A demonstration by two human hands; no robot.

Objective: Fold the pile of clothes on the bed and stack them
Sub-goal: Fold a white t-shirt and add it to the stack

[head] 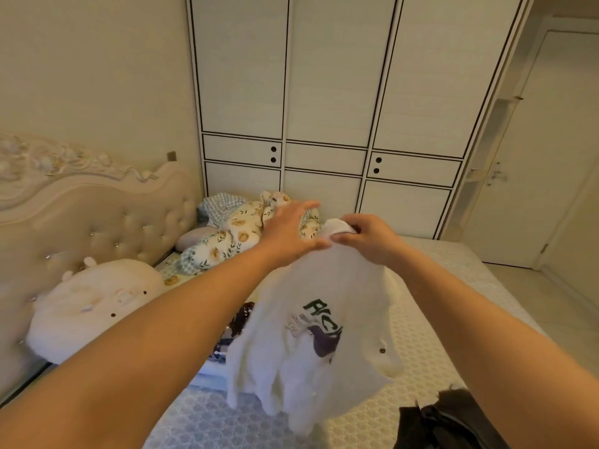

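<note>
White printed shirt (311, 325) hanging bunched above the bed (421, 319), pinched at its top edge by the right hand (366, 238), left hand (288, 231) spread flat alongside; likely to slip or twist on that single narrow pinch.

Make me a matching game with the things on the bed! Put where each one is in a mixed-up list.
Things:
1. white shirt
2. round plush pillow
3. black garment
4. floral blanket

Places:
A. bundled at the far end, near the wardrobe
B. hanging in the air, pinched by the right hand
C. beside the tufted headboard
D. on the mattress at the near right corner

Pairs: 1-B, 2-C, 3-D, 4-A
</note>
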